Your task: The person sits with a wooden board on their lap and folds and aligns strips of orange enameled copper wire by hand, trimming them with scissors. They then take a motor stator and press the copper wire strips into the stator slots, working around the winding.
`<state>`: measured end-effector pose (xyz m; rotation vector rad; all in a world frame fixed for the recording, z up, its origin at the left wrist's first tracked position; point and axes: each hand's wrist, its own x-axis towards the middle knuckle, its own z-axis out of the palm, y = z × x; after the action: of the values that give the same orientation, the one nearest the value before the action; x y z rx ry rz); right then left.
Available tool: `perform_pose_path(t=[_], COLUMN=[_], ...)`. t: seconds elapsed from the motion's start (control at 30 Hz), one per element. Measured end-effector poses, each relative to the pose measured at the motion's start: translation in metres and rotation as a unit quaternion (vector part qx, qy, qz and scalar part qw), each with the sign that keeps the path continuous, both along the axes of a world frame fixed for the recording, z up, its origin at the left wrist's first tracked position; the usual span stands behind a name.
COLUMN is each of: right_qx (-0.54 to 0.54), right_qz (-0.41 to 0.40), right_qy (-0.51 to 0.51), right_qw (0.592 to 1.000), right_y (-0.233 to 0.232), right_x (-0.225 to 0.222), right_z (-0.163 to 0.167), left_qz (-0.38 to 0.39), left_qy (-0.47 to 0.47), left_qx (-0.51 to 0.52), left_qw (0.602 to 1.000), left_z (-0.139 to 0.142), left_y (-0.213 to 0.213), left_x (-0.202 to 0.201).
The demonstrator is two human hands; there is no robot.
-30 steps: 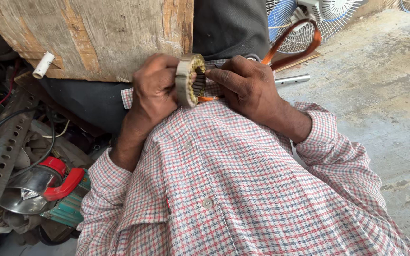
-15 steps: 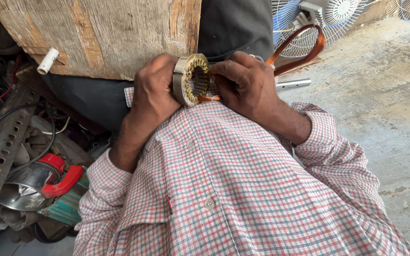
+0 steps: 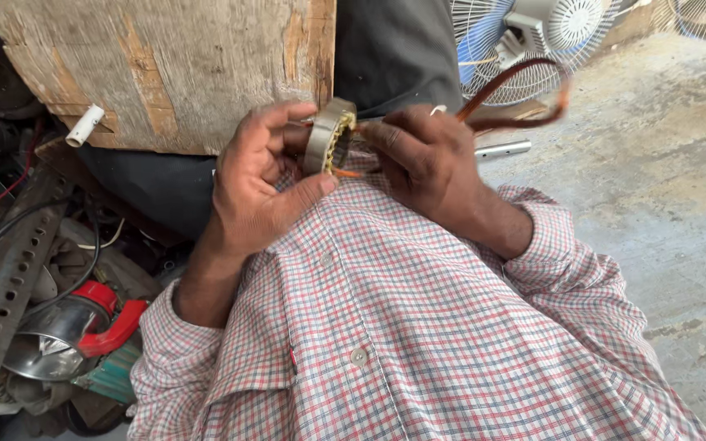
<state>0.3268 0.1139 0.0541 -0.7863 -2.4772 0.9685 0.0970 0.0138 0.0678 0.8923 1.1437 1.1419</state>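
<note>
Head view showing left hand (image 3: 255,184) gripping grey ring-shaped metal stator core (image 3: 328,135) upright at chest height, open bore facing right; right hand (image 3: 426,159) just beside it, fingers pinching blurred copper-coloured wire loop (image 3: 516,94) trailing rightward; nearer hand being the left.

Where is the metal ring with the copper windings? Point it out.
In the head view, the metal ring sits top centre, gripped by the left hand, with the right hand beside it, before the wooden block.
</note>
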Motion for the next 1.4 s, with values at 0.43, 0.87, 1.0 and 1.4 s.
perform_pose_path(t=[0.43, 0.87, 1.0, 1.4], right_qx=[0.149, 0.118, 0.094, 0.04], right_qz=[0.011, -0.036, -0.046, -0.025], right_qy=[-0.044, 0.073, 0.033, 0.021], right_qw=[0.988, 0.99, 0.994, 0.999], right_y=[0.061, 0.022, 0.006, 0.007], right_x=[0.022, 0.007, 0.005, 0.008], right_z=[-0.028, -0.028, -0.032, -0.039], left_qz=[0.016, -0.056, -0.075, -0.093], left_qy=[0.073, 0.235, 0.262, 0.366], left_qx=[0.098, 0.103, 0.126, 0.198], left_qw=[0.992, 0.965, 0.954, 0.904], left_z=[-0.038, -0.043, -0.042, -0.054], left_y=[0.028, 0.024, 0.024, 0.022], left_x=[0.022, 0.0, -0.002, -0.003])
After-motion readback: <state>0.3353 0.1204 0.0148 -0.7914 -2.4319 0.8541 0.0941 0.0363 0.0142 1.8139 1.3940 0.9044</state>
